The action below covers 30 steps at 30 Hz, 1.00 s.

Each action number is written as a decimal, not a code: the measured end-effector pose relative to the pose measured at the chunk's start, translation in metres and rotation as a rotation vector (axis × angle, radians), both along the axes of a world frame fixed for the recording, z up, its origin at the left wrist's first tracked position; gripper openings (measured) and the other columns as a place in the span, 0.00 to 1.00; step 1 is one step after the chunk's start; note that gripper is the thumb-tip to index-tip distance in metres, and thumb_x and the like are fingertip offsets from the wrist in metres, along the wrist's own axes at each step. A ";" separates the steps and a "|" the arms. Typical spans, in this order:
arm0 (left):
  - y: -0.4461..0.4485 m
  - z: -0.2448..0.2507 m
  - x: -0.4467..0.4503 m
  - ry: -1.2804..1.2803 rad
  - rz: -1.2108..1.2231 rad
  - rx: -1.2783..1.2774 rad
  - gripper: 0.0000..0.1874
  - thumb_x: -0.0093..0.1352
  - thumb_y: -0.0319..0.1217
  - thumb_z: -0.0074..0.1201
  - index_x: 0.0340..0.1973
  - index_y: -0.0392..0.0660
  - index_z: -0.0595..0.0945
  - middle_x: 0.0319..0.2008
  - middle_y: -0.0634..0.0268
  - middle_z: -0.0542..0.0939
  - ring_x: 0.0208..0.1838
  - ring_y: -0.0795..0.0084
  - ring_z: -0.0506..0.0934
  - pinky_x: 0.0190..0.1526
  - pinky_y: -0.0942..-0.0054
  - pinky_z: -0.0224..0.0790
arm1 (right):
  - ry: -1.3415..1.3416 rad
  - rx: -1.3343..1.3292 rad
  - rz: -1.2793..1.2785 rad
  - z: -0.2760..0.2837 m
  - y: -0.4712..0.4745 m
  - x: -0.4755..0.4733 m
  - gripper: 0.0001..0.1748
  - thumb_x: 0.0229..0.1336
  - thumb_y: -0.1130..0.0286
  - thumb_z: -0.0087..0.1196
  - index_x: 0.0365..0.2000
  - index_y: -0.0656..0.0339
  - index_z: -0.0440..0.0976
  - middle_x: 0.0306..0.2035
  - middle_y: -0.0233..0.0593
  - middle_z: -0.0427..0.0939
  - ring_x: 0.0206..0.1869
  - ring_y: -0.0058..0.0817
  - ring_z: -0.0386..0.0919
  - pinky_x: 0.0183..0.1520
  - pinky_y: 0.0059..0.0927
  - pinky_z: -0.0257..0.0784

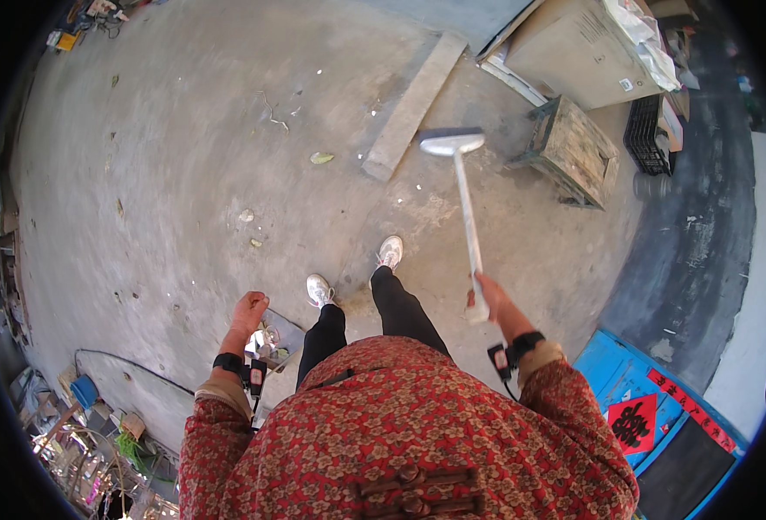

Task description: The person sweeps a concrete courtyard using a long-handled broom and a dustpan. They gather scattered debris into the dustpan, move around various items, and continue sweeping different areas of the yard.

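Observation:
My right hand [496, 300] grips the pale handle of a broom [466, 201] near its upper end. The handle reaches away from me to a wide white head with a dark strip along its far edge, at the concrete floor [181, 195]. My left hand [250, 311] hangs at my left side, fingers curled; whether anything is inside the curl is hidden. Below and beside that hand is a tray-like container [282, 348] with litter in it, partly covered by my arm and leg. Leaves and small pale scraps lie scattered on the floor.
Beyond the broom lies a long plank-like slab [415, 107]. At right stand a worn wooden stool [568, 153], a large cardboard box [574, 55] and a black plastic crate [646, 136]. A blue door [607, 364] is near right; plants and a blue bucket [84, 391] are near left.

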<state>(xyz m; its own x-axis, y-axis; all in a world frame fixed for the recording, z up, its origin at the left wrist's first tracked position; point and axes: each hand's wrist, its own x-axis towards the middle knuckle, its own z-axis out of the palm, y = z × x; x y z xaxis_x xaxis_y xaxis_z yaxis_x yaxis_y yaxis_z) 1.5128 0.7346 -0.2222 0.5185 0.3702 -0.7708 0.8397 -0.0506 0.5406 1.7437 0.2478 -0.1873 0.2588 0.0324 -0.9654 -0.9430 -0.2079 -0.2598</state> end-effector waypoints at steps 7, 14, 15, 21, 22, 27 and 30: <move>0.014 -0.027 -0.042 -0.052 -0.103 0.048 0.19 0.60 0.38 0.52 0.38 0.36 0.75 0.32 0.58 0.77 0.36 0.70 0.74 0.39 0.73 0.65 | 0.117 0.064 0.104 0.081 0.001 -0.140 0.16 0.56 0.57 0.43 0.37 0.58 0.61 0.15 0.36 0.65 0.13 0.27 0.67 0.17 0.31 0.65; 0.027 -0.018 -0.038 -0.052 -0.068 -0.106 0.17 0.60 0.38 0.52 0.38 0.38 0.74 0.29 0.63 0.76 0.34 0.72 0.73 0.38 0.73 0.65 | -0.060 -0.139 0.298 0.147 0.024 -0.181 0.16 0.55 0.64 0.45 0.41 0.64 0.61 0.17 0.39 0.67 0.12 0.29 0.67 0.13 0.30 0.64; 0.026 -0.013 -0.035 -0.068 -0.038 -0.161 0.17 0.60 0.38 0.53 0.38 0.39 0.74 0.29 0.64 0.76 0.33 0.72 0.73 0.38 0.74 0.65 | -0.104 -0.243 0.409 0.152 0.033 -0.182 0.18 0.53 0.68 0.46 0.43 0.65 0.61 0.17 0.41 0.68 0.12 0.30 0.68 0.14 0.31 0.65; 0.049 -0.021 -0.057 -0.267 0.077 -0.146 0.16 0.60 0.38 0.52 0.38 0.39 0.75 0.30 0.64 0.76 0.34 0.73 0.73 0.39 0.74 0.65 | -0.196 -0.206 0.462 0.145 0.103 -0.175 0.24 0.44 0.78 0.46 0.46 0.70 0.58 0.20 0.44 0.68 0.15 0.33 0.71 0.16 0.34 0.68; 0.055 -0.028 -0.074 -0.259 0.089 -0.108 0.16 0.60 0.38 0.52 0.37 0.39 0.75 0.30 0.63 0.77 0.35 0.72 0.73 0.39 0.73 0.65 | -0.215 -0.275 0.562 0.138 0.115 -0.176 0.25 0.43 0.75 0.47 0.46 0.71 0.59 0.23 0.47 0.71 0.18 0.35 0.72 0.20 0.35 0.69; 0.089 -0.065 -0.180 -0.065 0.139 0.112 0.19 0.57 0.40 0.53 0.36 0.36 0.77 0.30 0.55 0.79 0.35 0.67 0.76 0.38 0.70 0.68 | -0.273 -0.195 0.924 0.121 0.161 -0.175 0.26 0.41 0.70 0.50 0.43 0.72 0.65 0.32 0.50 0.74 0.32 0.29 0.74 0.38 0.29 0.69; 0.101 -0.068 -0.225 0.057 0.168 0.121 0.20 0.56 0.39 0.52 0.36 0.35 0.77 0.28 0.55 0.79 0.31 0.67 0.76 0.36 0.71 0.68 | -0.336 -0.041 0.946 0.110 0.197 -0.168 0.27 0.41 0.71 0.50 0.45 0.70 0.65 0.33 0.46 0.74 0.34 0.28 0.73 0.39 0.28 0.68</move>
<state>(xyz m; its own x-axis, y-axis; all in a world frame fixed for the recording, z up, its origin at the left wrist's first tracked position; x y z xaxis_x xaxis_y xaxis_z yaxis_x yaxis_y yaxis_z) 1.2874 0.8354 -0.2898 0.3983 0.5396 -0.7417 0.8709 0.0312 0.4905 1.5757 0.4447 -0.0773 0.4030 0.3342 -0.8520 -0.2645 -0.8487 -0.4580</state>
